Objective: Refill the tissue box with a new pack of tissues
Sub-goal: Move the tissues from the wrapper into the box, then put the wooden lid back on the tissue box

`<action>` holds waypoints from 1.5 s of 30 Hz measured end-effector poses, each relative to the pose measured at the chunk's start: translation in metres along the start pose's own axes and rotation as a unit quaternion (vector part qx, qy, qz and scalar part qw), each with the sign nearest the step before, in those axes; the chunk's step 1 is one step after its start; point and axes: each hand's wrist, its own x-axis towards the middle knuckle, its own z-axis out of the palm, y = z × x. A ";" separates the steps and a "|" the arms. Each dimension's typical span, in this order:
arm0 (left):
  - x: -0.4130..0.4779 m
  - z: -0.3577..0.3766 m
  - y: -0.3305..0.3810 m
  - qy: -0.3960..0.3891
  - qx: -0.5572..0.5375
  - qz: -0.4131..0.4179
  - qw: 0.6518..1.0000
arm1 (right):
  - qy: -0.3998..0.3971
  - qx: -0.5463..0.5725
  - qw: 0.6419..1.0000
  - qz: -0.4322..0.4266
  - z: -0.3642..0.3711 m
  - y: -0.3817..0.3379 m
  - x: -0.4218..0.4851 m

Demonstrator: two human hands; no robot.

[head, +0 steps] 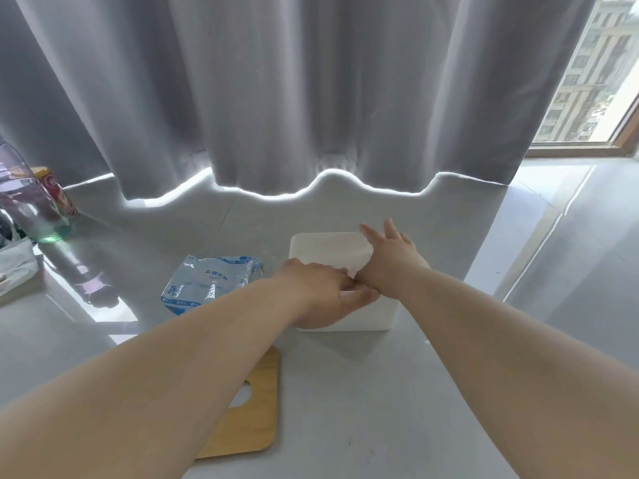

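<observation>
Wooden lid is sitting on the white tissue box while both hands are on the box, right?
No. The head view shows the wooden lid lying on the table, under the left forearm. Left hand and right hand are on the white tissue box.
</observation>
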 end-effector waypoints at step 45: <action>-0.130 0.042 -0.051 0.304 -0.240 -0.291 0.875 | 0.178 0.076 0.967 -0.164 0.006 -0.067 -0.121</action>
